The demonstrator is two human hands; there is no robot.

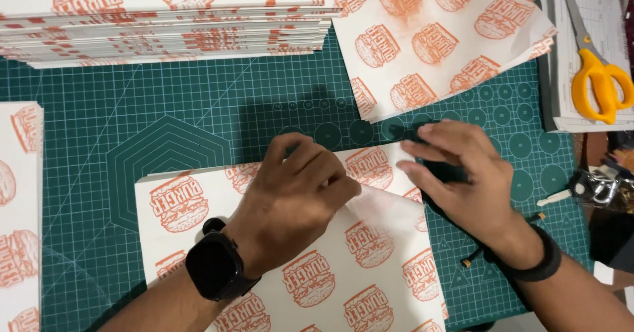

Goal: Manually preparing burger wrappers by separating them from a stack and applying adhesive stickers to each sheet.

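Green cutting mat under overhead light

A dark green cutting mat point(165, 114) printed with a pale grid, nested hexagons and rows of circles covers nearly the whole view. Past its right edge a strip of brown tabletop point(594, 150) shows. Light from above throws a soft shadow near the mat's middle.
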